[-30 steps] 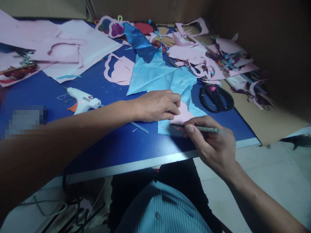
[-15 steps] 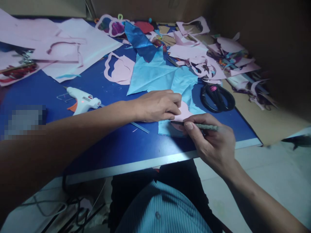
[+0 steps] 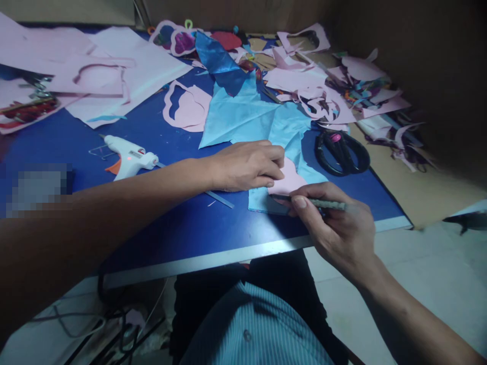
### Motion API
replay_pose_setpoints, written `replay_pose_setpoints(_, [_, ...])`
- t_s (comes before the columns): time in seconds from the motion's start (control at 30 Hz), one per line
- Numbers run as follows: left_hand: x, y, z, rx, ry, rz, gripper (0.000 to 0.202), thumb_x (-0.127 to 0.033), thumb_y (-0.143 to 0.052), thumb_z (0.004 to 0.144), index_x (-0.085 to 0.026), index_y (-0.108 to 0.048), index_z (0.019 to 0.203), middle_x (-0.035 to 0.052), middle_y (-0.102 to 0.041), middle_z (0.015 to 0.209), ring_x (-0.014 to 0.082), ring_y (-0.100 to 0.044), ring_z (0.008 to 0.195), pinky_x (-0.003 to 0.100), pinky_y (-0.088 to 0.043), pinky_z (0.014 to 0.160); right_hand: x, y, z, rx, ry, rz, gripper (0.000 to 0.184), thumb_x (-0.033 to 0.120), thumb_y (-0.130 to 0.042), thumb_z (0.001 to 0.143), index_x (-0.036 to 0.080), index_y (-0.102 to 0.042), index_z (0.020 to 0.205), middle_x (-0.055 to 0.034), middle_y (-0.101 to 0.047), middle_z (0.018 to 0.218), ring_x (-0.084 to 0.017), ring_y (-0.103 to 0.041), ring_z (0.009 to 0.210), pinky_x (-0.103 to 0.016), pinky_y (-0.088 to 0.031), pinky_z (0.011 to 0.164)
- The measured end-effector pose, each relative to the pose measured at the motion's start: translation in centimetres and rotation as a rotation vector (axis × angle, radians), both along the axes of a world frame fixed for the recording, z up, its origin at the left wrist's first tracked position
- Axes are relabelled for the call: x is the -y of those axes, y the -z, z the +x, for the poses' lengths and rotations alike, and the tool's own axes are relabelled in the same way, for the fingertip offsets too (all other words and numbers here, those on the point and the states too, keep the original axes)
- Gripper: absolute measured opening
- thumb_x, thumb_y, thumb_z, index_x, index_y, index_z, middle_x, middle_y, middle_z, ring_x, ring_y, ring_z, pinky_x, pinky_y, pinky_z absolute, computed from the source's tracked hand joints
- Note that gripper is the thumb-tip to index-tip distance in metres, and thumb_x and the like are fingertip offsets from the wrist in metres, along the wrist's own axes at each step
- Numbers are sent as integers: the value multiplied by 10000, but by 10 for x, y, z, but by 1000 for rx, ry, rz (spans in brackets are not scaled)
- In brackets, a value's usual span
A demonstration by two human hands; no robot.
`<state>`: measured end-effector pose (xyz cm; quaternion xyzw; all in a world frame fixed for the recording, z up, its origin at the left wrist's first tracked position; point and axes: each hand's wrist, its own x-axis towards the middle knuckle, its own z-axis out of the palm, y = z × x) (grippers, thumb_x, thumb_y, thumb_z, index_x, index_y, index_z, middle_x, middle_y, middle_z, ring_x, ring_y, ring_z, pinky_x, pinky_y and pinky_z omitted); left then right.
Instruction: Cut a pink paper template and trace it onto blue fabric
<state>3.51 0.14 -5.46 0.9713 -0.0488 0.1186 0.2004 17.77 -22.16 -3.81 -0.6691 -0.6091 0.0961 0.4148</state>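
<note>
My left hand lies with curled fingers pressing down on a small pink paper shape, which rests on a light blue sheet on the blue table. My right hand pinches a thin grey-green pencil, its tip at the lower edge of the pink shape. The sheet's near corner lies under both hands.
Black scissors lie right of the hands. A white glue gun sits to the left, a thin strip beside my left wrist. Pink paper offcuts and large pink sheets cover the back. The table edge is close to my lap.
My right hand with the pencil has shifted slightly along the lower edge of the pink shape. My left hand has stayed pressed in place.
</note>
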Motion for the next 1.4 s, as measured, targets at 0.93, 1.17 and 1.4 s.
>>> replay_pose_setpoints(0.93, [4, 6, -7, 39, -8, 0, 283, -294, -594, 1102, -284, -829, 1260, 95, -737, 1383, 275, -648, 1270, 413, -511, 1074, 5, -4, 4, 24, -28, 10, 115, 299, -705, 1074, 274, -759, 976, -1, -813, 824, -192, -756, 639, -328, -563, 614])
replay_pose_setpoints(1.17, [3, 8, -7, 48, -14, -2, 283, -293, -602, 1098, -302, -828, 1269, 82, -741, 1377, 271, -649, 1268, 411, -517, 1064, 7, -5, 5, 33, -25, 13, 101, 276, -717, 1057, 273, -767, 970, 1, -809, 810, -197, -757, 639, -328, -587, 637])
replay_pose_setpoints(1.4, [4, 6, -8, 64, -7, -8, 279, -280, -627, 1084, -297, -834, 1271, 96, -749, 1363, 274, -666, 1246, 417, -526, 1054, 5, -7, 4, -2, 2, 22, 119, 279, -723, 1059, 272, -759, 946, -4, -806, 807, -197, -745, 634, -335, -569, 609])
